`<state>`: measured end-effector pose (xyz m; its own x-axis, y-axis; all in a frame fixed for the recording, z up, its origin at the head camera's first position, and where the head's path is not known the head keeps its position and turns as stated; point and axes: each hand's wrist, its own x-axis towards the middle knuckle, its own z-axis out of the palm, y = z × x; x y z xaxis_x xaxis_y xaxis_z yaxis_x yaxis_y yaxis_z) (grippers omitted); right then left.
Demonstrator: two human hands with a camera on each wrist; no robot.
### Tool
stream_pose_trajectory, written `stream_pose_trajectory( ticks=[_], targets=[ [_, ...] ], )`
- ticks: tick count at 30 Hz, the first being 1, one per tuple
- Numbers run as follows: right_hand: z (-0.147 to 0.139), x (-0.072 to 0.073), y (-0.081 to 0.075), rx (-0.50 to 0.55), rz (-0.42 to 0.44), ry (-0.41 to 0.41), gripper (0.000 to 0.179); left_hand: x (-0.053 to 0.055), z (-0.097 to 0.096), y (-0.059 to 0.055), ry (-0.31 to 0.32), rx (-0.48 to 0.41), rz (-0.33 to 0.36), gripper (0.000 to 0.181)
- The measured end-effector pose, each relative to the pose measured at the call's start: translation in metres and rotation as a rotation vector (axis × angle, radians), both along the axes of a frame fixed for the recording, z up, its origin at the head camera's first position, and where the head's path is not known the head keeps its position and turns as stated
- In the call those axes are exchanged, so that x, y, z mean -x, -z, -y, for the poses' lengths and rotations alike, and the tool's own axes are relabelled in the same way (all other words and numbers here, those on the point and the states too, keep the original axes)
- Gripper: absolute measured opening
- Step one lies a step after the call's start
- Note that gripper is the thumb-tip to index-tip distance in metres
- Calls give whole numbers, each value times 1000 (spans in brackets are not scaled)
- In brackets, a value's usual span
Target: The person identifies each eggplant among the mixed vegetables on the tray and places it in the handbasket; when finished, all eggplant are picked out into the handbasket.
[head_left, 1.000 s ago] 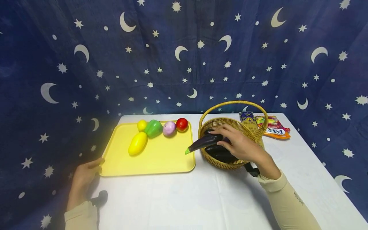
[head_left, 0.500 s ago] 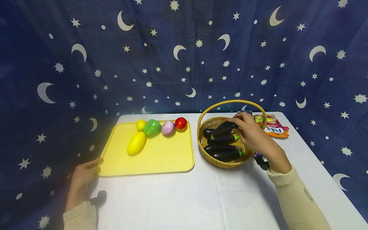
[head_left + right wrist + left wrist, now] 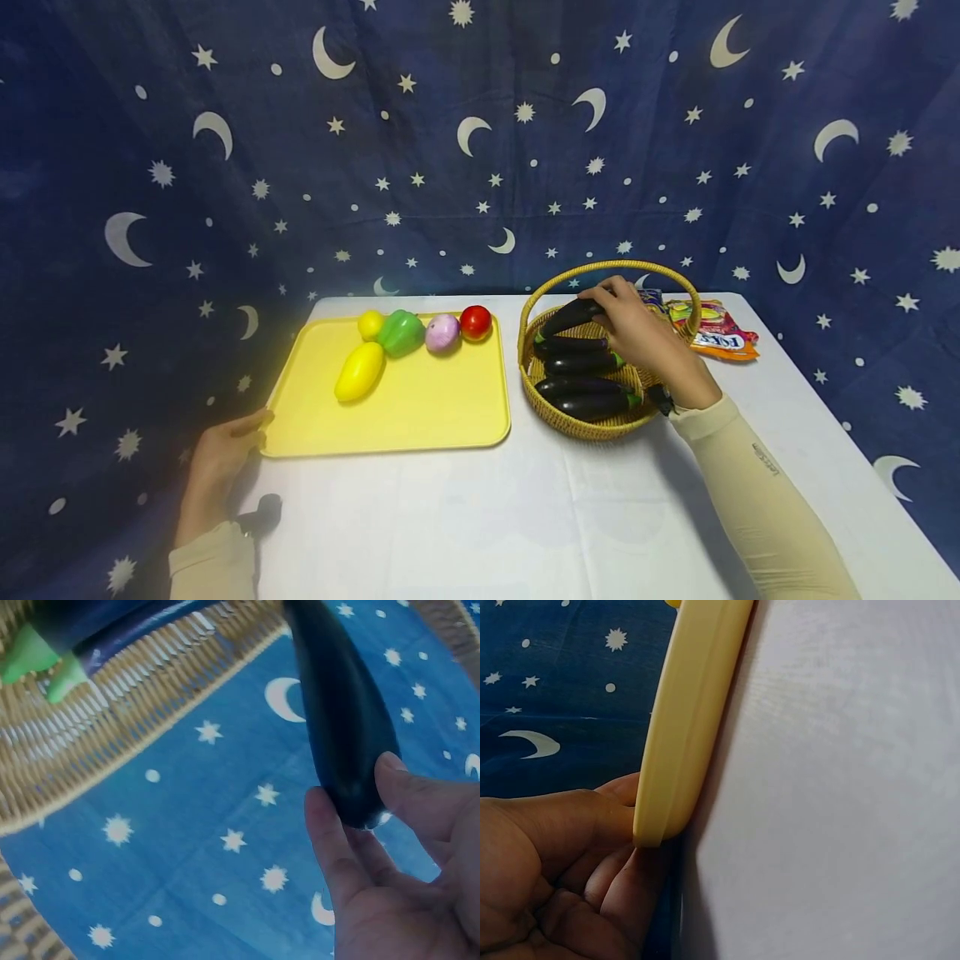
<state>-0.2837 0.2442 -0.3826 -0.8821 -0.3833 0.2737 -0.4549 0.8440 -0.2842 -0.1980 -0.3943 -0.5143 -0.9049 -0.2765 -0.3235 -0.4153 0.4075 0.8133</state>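
My right hand (image 3: 641, 333) pinches an eggplant (image 3: 566, 320) by its rounded end, over the far part of a wicker basket (image 3: 573, 428). Its green stem end points down and left, close above the other eggplants (image 3: 585, 407) in there. In the right wrist view, thumb and fingertips grip that held eggplant (image 3: 343, 724) from both sides. At the other side of the table, my left hand (image 3: 217, 458) holds the near left corner of a yellow tray (image 3: 427, 417). The left wrist view has the tray's edge (image 3: 686, 720) between thumb and fingers.
On the tray lie a yellow mango (image 3: 360, 372), a lemon (image 3: 371, 325), a green bell pepper (image 3: 402, 333), a purple onion (image 3: 442, 333) and a tomato (image 3: 476, 322). Colourful snack packets (image 3: 716, 332) lie behind the basket, whose tall handle (image 3: 611, 265) arches over it.
My right hand has carried the eggplant from the basket's left side to its far part, then slightly left, turning it so the stem end dips. The left hand stays at the tray corner.
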Motion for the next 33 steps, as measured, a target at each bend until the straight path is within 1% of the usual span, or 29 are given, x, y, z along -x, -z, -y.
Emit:
stream_pose_trajectory(
  ticks=[4, 7, 10, 13, 16, 22, 27, 33],
  targets=[
    [-6, 14, 8, -1, 101, 14, 40, 0, -1, 2, 9, 11, 1, 56],
    [-13, 24, 14, -23, 141, 19, 38, 0, -2, 2, 8, 4, 14, 57],
    [-19, 33, 19, -90, 170, 53, 35, 0, -3, 0, 10, -5, 18, 58],
    [-23, 41, 24, -178, 200, 95, 32, 0, -4, -2, 1, -11, 21, 58],
    [-25, 47, 30, -224, 213, 118, 28, 0, -4, 0, -8, -11, 32, 58],
    [-29, 49, 41, -281, 205, 104, 30, 1, -7, 2, 16, 5, 43, 58],
    [-30, 48, 43, -280, 213, 121, 36, 3, -11, 0, 10, -4, 57, 57],
    [-30, 44, 43, -276, 206, 116, 37, 6, -11, 0, 33, 18, 8, 59]
  ],
)
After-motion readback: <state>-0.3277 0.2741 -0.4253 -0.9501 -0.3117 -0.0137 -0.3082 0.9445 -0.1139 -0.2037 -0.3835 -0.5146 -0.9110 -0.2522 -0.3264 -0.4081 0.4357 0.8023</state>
